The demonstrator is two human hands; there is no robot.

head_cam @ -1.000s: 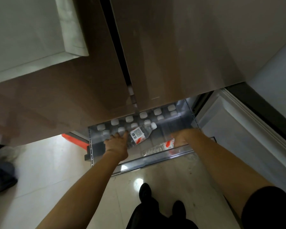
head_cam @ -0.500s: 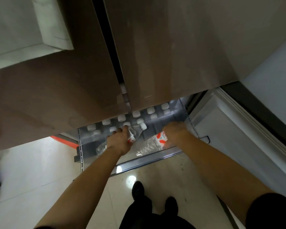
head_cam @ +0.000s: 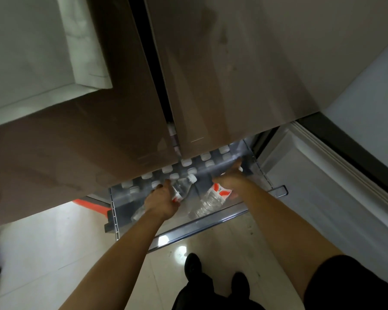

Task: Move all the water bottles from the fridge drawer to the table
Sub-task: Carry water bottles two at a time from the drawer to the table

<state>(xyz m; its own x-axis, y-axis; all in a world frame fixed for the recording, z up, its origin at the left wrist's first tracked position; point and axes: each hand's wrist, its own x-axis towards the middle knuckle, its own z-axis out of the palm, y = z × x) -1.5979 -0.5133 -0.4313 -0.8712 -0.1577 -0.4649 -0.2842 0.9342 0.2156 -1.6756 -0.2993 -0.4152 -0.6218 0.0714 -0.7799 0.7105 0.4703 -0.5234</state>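
The fridge drawer (head_cam: 202, 229) is pulled out low in front of me, with several upright water bottles (head_cam: 186, 162) showing white caps at its back. My left hand (head_cam: 162, 199) grips a clear bottle (head_cam: 182, 186) with a red and white label, its white cap pointing away from me. My right hand (head_cam: 230, 179) grips a second bottle (head_cam: 208, 201), which lies tilted with its base toward the drawer's front edge. Both hands are inside the drawer.
Brown fridge doors (head_cam: 222, 74) hang above the drawer and hide its back part. An open white door panel (head_cam: 323, 186) stands at the right. Pale tiled floor (head_cam: 54, 253) and my dark shoes (head_cam: 193, 265) lie below. An orange strip (head_cam: 90, 204) shows left of the drawer.
My left hand has closed round its bottle and turned it more upright. My right hand has shifted farther back and right over the second bottle. The camera has tilted slightly.
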